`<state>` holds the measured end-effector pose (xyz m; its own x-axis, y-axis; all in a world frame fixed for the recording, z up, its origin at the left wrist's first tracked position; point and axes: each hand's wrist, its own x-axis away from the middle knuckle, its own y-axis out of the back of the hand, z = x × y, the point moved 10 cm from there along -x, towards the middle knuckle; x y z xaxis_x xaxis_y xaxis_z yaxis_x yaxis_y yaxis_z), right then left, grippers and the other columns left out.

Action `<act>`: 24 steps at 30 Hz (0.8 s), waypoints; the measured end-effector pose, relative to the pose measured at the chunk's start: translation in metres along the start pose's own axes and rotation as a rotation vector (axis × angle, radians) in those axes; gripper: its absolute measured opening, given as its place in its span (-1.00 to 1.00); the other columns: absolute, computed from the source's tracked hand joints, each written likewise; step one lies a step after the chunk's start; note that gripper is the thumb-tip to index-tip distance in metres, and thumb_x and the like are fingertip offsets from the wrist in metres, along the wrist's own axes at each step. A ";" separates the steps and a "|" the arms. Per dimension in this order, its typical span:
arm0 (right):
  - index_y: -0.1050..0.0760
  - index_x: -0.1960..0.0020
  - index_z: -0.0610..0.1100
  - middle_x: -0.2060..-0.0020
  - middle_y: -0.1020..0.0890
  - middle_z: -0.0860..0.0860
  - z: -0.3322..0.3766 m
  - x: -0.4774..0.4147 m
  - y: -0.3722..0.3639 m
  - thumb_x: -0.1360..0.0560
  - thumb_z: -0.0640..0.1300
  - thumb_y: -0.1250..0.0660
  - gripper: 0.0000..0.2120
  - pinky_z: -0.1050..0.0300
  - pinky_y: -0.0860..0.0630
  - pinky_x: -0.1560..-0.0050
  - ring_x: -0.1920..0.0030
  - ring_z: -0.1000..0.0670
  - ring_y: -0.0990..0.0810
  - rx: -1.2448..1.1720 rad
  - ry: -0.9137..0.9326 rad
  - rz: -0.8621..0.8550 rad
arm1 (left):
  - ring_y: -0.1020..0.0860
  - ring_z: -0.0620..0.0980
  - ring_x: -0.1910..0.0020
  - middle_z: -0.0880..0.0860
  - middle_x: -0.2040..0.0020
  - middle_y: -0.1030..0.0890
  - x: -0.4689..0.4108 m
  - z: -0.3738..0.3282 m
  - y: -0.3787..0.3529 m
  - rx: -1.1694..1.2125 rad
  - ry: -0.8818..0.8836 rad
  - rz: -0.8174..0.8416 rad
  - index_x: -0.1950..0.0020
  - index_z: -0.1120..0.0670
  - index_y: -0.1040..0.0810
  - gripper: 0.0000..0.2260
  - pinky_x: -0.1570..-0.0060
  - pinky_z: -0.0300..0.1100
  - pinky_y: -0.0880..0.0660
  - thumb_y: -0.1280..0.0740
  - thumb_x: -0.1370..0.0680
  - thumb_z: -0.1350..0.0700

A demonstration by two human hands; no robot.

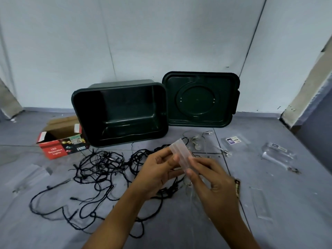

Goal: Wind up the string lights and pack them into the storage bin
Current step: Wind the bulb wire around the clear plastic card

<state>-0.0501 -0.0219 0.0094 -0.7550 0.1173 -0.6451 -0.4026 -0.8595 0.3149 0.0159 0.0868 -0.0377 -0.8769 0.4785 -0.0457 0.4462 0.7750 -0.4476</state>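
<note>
Above the tangled string lights on the floor, left hand and right hand pinch a clear plastic strip.

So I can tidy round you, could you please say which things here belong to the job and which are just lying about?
Job: string lights; storage bin; lid; clear plastic strip, held by left hand and right hand.
Lying about: red lights box; labelled clear bag; clear packaging.
</note>
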 end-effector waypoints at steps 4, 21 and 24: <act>-0.50 -0.17 -0.06 0.05 -0.59 0.07 -0.001 -0.001 0.001 -0.46 -0.01 -0.29 -0.69 0.47 -0.44 0.00 -0.03 0.25 -0.54 -0.010 -0.005 -0.027 | -0.60 0.10 -0.10 0.17 -0.11 -0.63 -0.001 0.002 -0.002 -0.030 0.014 0.008 -0.16 0.19 -0.54 -0.40 0.03 -0.15 -0.57 -0.53 -0.26 -0.12; -0.25 -0.38 0.17 -0.04 -0.52 0.10 -0.054 0.011 -0.024 -0.48 -0.08 -0.33 -0.47 0.16 -0.62 0.31 0.21 0.07 -0.65 -0.236 -0.579 0.229 | -0.66 -0.07 0.25 0.16 0.14 -0.61 0.006 -0.029 0.036 -0.352 0.229 -0.172 0.01 0.28 -0.58 -0.80 0.28 -0.35 -0.57 -0.28 -0.52 0.17; -0.35 -0.29 0.04 0.16 -0.57 0.03 -0.058 0.043 -0.024 -0.54 -0.10 -0.24 -0.67 0.20 -0.53 0.41 0.37 0.05 -0.60 -0.107 -0.620 0.135 | -0.66 -0.08 0.25 0.15 0.13 -0.63 0.010 -0.031 0.050 -0.235 0.164 -0.310 0.09 0.24 -0.58 -0.84 0.29 -0.35 -0.58 -0.24 -0.55 0.20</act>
<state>-0.0432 -0.0247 -0.0665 -0.9673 0.2432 -0.0722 -0.2537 -0.9278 0.2736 0.0350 0.1432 -0.0326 -0.9445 0.2527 0.2100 0.2113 0.9566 -0.2008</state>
